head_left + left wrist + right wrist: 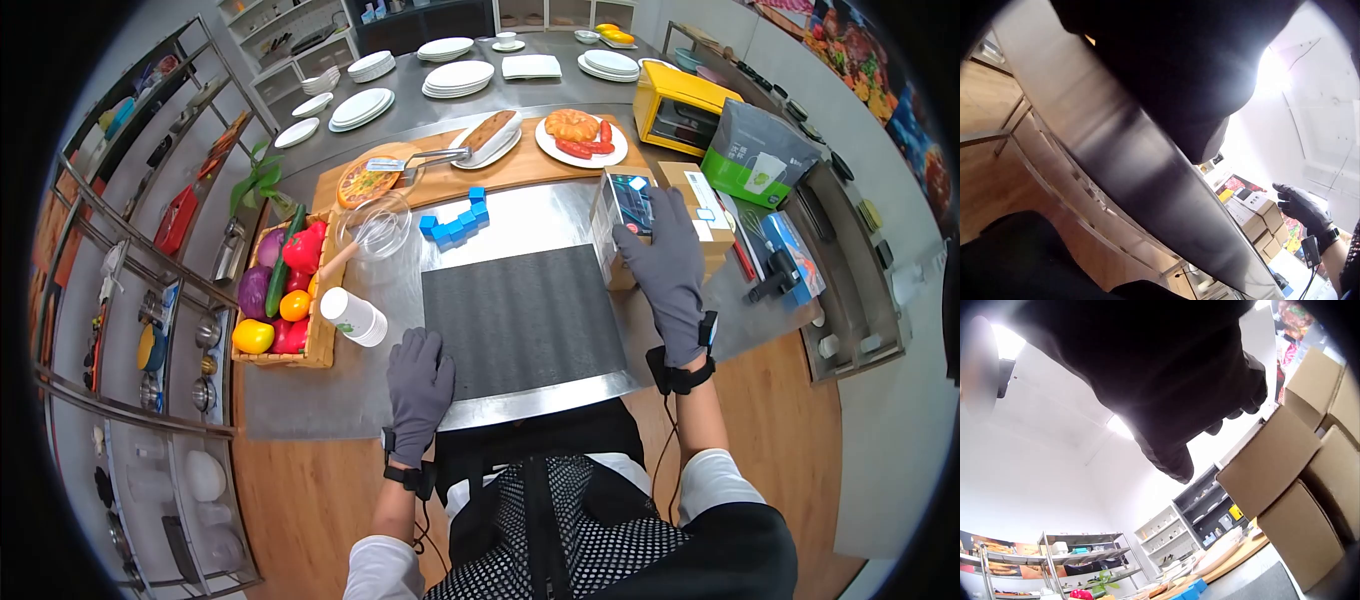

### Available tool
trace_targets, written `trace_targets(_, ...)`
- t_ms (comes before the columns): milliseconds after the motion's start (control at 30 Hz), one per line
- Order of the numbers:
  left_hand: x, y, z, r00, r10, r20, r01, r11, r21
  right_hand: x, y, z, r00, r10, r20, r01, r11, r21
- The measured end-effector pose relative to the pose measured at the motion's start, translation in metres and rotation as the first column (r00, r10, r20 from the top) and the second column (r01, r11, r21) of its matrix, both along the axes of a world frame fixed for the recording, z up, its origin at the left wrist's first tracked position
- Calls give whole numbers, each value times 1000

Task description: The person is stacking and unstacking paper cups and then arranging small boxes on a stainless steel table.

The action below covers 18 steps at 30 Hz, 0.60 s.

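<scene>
My gloved left hand rests on the metal table's front edge with its fingers extended, beside the black mat. In the left wrist view its dark underside fills the top. At the right, my gloved right hand is over a cardboard box with a dark printed top, fingers straight and thumb spread to the side. The left wrist view shows that right hand raised above the stacked boxes. From the right wrist, brown boxes stand below and beside the fingers. Neither hand holds anything.
Blue cubes lie behind the mat. Stacked white cups and a vegetable basket stand left, near a glass bowl. Food plates sit on a wooden board. Right are a yellow toaster oven and a grey-green bag.
</scene>
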<state>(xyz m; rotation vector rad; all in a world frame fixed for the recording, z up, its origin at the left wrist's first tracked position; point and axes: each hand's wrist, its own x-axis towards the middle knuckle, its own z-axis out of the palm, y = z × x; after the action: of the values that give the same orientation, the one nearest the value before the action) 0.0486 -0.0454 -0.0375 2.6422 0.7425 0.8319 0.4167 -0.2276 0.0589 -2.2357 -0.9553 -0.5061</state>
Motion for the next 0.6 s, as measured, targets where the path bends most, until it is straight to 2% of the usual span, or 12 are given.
trace_targets(100,1,0,1,1000,2,-3,-2,1000,-10,2,8,9,998,-22,-54,21,999,-31)
trace_targets(167,-1,-2,2,1000,8,-4,-8,1000,-1,-1,12,6,993,-47,-105,30,987,-158)
trace_targets(200,0,-2,4,1000,11,-20,-11,1000,-23,-2,12,0,994,-42,-104,25,987,-157)
trace_targets(267,0,0,4,999,25,-30,-26,999,-42,-2,11,-19,982,-153,113,176,958,-228)
trace_targets(300,1,0,2,1000,18,15,-18,1000,-10,1,12,-23,982,-146,117,169,959,-226)
trace_targets(367,2,0,-2,998,12,59,-13,1000,16,7,10,-30,990,-137,-9,137,988,-67)
trace_targets(467,-1,-1,1,1000,4,13,-4,1000,-12,-5,11,-17,980,-165,-113,156,984,-86)
trace_targets(600,0,2,-1,1000,15,13,-15,1000,-7,7,8,-32,996,-89,-4,89,996,12)
